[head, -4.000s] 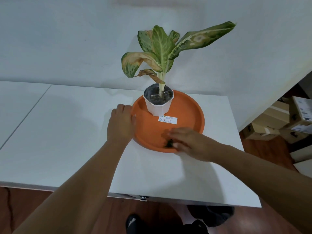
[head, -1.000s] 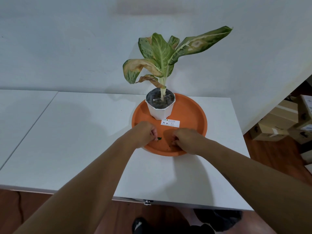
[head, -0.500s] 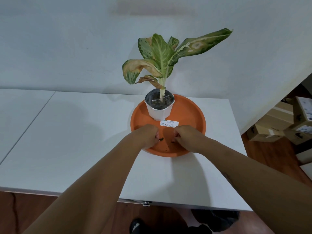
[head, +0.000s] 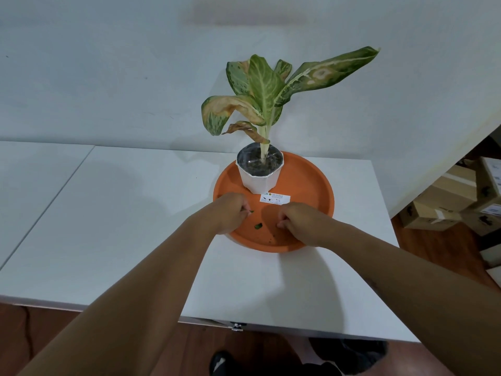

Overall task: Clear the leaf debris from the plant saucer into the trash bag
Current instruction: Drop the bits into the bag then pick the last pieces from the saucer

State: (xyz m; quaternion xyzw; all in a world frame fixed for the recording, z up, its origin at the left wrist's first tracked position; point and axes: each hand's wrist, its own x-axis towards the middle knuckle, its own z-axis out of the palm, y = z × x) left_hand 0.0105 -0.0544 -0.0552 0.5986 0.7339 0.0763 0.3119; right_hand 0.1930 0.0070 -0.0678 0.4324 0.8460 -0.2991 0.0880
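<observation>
An orange plant saucer (head: pixel 311 185) sits on the white table (head: pixel 108 226). A white pot (head: pixel 259 183) with a green and brown leafy plant (head: pixel 260 88) stands in its far part, beside a white label (head: pixel 275 198). My left hand (head: pixel 230 213) rests over the saucer's left rim, fingers pinched on a small green leaf scrap (head: pixel 251 211). My right hand (head: pixel 301 222) is curled over the saucer's near right side; what its fingers hold is hidden. A loose leaf piece (head: pixel 258 226) and small dark specks lie on the saucer between the hands.
Cardboard boxes (head: pixel 447 202) are stacked on the wooden floor to the right of the table. A white wall stands right behind the table. A dark bag or shoes (head: pixel 273 362) show below the table's near edge. A second white tabletop (head: pixel 32 180) adjoins on the left.
Four seconds ago my left hand held the saucer's outer rim; it has since moved inside onto the scraps. In the last half second both hands drew slightly apart, uncovering a loose leaf piece.
</observation>
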